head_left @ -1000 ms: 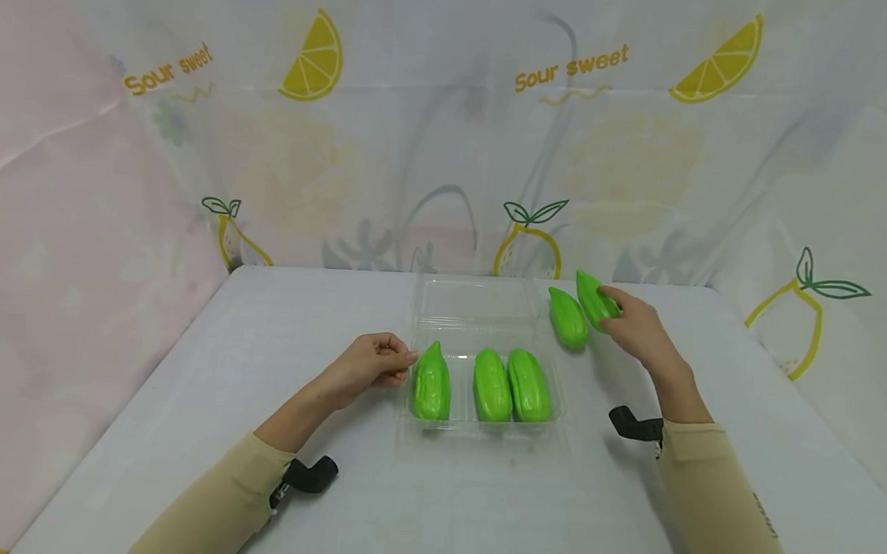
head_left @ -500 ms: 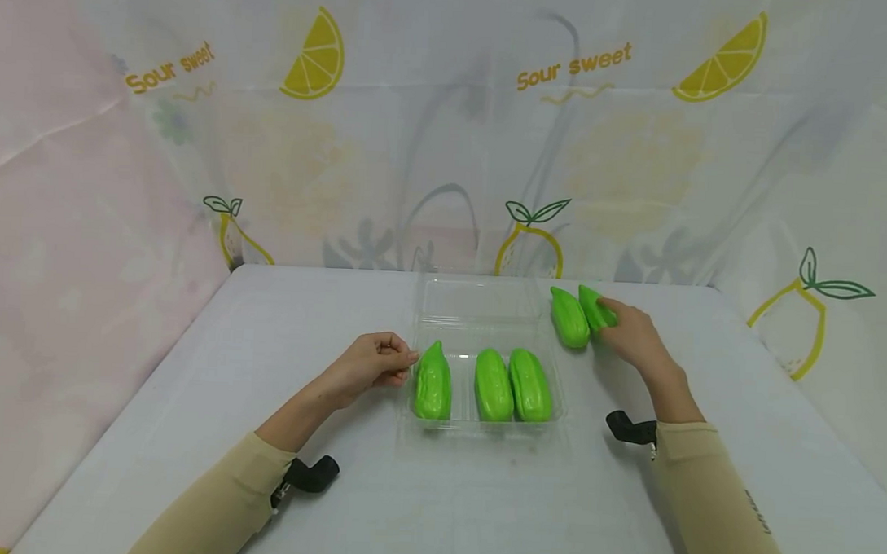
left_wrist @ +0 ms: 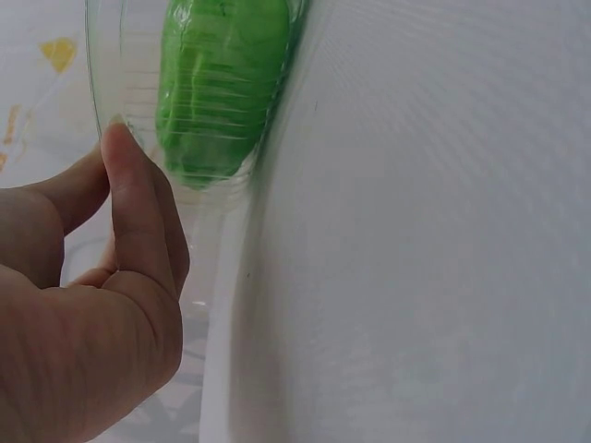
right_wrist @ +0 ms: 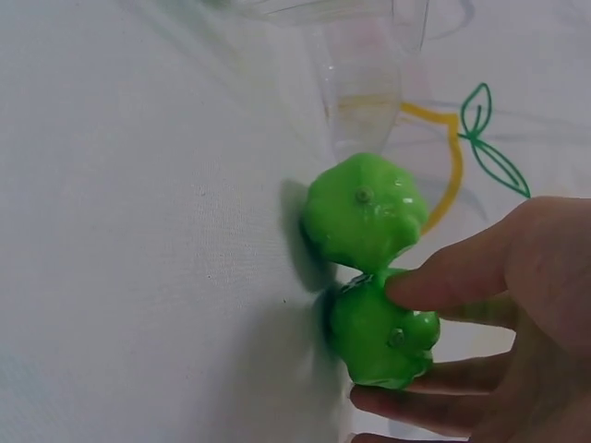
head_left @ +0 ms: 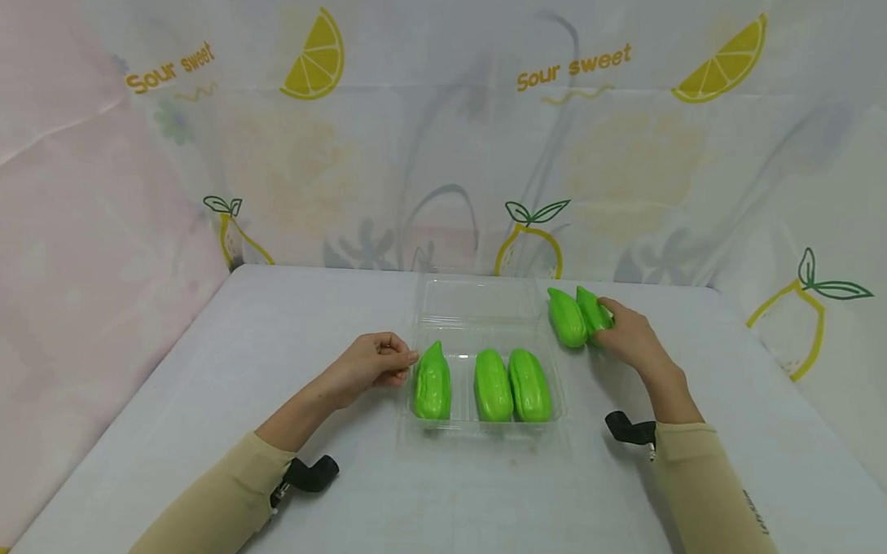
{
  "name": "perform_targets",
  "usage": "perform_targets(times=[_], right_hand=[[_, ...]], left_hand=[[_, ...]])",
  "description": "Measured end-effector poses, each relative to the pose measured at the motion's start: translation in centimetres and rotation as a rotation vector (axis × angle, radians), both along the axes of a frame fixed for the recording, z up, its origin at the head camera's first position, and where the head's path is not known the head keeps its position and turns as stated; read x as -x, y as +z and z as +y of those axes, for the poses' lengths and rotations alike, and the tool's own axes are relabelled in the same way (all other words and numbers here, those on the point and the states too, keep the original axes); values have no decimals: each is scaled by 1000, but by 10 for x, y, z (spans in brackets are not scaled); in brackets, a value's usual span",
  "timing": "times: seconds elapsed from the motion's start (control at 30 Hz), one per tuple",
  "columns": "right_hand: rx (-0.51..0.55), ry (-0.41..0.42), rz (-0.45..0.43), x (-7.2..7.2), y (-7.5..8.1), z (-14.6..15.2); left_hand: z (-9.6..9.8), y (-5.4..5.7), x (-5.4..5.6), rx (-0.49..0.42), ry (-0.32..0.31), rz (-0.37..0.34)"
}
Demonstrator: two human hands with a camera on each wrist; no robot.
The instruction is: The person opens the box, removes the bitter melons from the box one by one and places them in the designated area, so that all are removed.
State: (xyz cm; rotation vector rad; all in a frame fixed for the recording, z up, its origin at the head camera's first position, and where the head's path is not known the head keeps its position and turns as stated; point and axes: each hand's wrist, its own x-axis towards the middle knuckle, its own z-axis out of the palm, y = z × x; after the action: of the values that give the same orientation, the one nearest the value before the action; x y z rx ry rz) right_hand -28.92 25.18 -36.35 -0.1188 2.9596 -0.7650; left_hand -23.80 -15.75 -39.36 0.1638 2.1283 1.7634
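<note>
A clear plastic clamshell box [head_left: 460, 375], lid folded back, holds three bright green bitter melons: one at the left [head_left: 432, 383] and two side by side at the right [head_left: 511, 385]. My left hand [head_left: 373, 361] pinches the box's left rim between thumb and finger, as the left wrist view also shows. Behind the box's right side, two more bitter melons lie against each other on the table. My right hand [head_left: 632, 336] grips the right one [right_wrist: 383, 332] with thumb and fingers around it; the other [head_left: 568, 318] touches it on the left.
The raised lid [head_left: 479, 301] lies toward the back of the white table [head_left: 318, 501]. A printed lemon curtain [head_left: 419, 146] hangs behind the table's back edge and along both sides. Black wrist cameras [head_left: 312, 474] jut from both sleeves.
My right hand has come slightly nearer with its bitter melon, which now lies against the neighbouring one. That neighbour has shifted slightly left. The left hand and box have stayed put.
</note>
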Motion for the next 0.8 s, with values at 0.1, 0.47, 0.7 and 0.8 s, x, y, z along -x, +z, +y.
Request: perform_targets(times=[0.1,0.47,0.7,0.8], right_hand=[[-8,2,-5,-1,1,0],[-13,-10,-33,-1,3,1],[-19,-16,-38,0,3,4],[-26,-16,-33,0,5,4]], left_hand=[[-1,-1,0,2,0,0],[-2,-1,1,-1,-6,6],[-1,0,1,6,-1,0],[-1,0,1,4,1,-3]])
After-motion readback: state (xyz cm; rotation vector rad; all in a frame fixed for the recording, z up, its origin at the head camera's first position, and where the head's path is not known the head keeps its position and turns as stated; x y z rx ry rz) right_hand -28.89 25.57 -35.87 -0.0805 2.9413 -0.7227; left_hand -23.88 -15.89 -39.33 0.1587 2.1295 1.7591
